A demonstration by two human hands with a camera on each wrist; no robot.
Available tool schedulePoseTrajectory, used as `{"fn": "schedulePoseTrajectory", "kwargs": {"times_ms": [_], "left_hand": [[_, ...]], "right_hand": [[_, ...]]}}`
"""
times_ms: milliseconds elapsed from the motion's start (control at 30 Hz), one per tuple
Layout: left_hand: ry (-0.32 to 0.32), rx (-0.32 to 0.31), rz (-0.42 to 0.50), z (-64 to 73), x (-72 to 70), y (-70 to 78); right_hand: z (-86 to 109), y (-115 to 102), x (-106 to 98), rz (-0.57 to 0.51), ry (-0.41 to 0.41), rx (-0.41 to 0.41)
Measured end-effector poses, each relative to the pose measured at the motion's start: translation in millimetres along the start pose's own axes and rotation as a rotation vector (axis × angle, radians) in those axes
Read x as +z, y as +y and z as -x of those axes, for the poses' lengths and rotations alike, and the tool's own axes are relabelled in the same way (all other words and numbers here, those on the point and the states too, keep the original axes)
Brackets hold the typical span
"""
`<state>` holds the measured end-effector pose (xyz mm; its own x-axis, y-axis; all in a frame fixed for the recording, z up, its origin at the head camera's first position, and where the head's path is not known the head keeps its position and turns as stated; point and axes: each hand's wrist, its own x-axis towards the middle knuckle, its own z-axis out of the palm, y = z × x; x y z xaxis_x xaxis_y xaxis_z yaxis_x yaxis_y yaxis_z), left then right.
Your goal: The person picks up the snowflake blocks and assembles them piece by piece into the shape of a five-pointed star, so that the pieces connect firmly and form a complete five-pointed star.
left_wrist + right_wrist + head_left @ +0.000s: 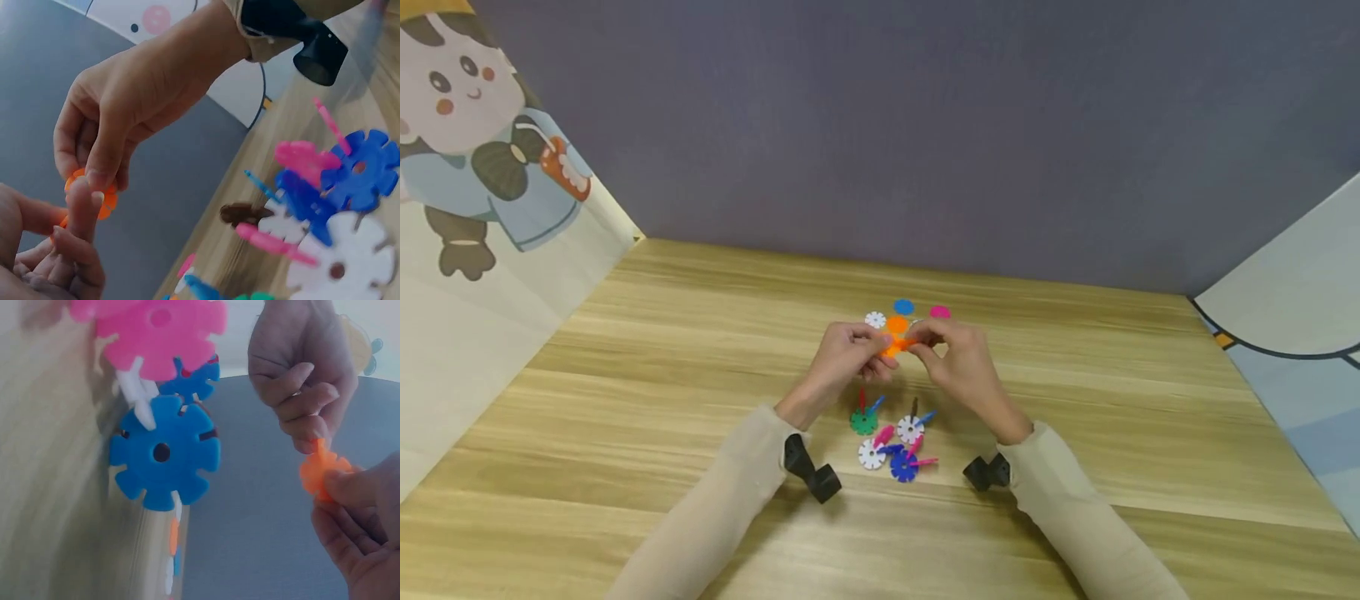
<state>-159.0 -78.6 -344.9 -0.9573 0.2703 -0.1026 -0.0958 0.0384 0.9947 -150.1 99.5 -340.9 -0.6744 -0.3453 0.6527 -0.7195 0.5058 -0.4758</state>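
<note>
Both hands meet over the wooden table. My left hand (847, 352) pinches an orange notched plastic disc (891, 352) between thumb and fingers. My right hand (958, 358) pinches a second orange notched disc (109, 202), its thumb lying across the face. In the right wrist view the right-hand disc (319, 476) faces the camera, and the left fingertips grip an orange piece right at its upper edge. The two orange discs overlap there, standing crosswise to each other; fingers cover much of both.
Nearer me stands a cluster of joined discs, with a green disc (864, 422), a white disc (872, 454) and a dark blue disc (904, 467) lying flat. Behind the hands lie a loose blue disc (904, 307), pink disc (940, 312), white disc (876, 319) and orange disc (897, 323).
</note>
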Motion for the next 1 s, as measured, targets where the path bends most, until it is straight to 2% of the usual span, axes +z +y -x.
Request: {"fn": "schedulePoseTrajectory", "kwargs": {"times_ms": [100, 233, 367, 633, 1000], "left_hand": [[-0.024, 0.026, -0.008, -1.7, -5.7, -0.3], [-0.061, 0.066, -0.040, -5.4, -14.6, -1.1], [-0.080, 0.065, -0.062, -7.6, -20.9, -1.2], [-0.044, 0.063, -0.059, -8.7, -32.0, -3.3], [-0.013, 0.059, 0.023, -12.5, -45.6, -6.1]], "right_hand": [[-3.2, -0.1, -0.4, -0.003, -0.019, 0.020], [-9.6, -1.0, -1.4, 0.027, -0.065, 0.006], [-15.5, -1.1, -0.3, 0.054, -0.123, -0.003], [-28.5, 4.4, 5.8, 0.015, -0.186, 0.008], [-42.8, 17.6, 18.3, -0.007, -0.349, 0.184]]}}
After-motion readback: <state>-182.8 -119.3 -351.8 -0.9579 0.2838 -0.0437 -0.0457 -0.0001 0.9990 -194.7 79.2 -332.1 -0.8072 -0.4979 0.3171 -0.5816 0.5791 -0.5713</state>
